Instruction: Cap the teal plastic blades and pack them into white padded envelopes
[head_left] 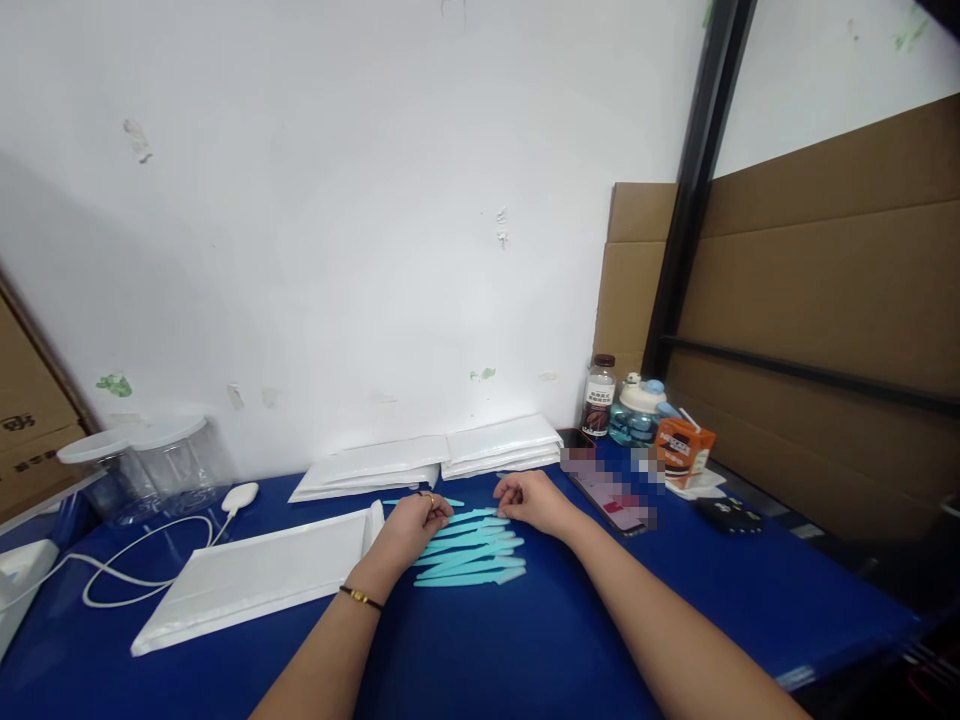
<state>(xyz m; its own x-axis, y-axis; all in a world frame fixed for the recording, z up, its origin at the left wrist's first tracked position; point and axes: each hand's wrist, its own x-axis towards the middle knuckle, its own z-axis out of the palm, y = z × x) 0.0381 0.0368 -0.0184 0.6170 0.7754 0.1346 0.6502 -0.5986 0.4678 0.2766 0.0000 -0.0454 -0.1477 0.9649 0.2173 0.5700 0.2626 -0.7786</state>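
Observation:
Several slim turquoise eyebrow razors lie in a loose row, one below another, on the blue table. At the far end of the row, my left hand has its thumb and fingers closed at the left end of a razor. Opposite it, my right hand is curled, its fingertips pinched at that razor's right end. Another razor shows partly behind my left fingers. Close to my left wrist, a white padded mailer lies flat, its flap end towards the razors.
Stacked white mailers rest against the wall. To the right are a phone, a brown-capped bottle, a blue water bottle, an orange pouch and a black item. Clear containers and a white cable occupy the left.

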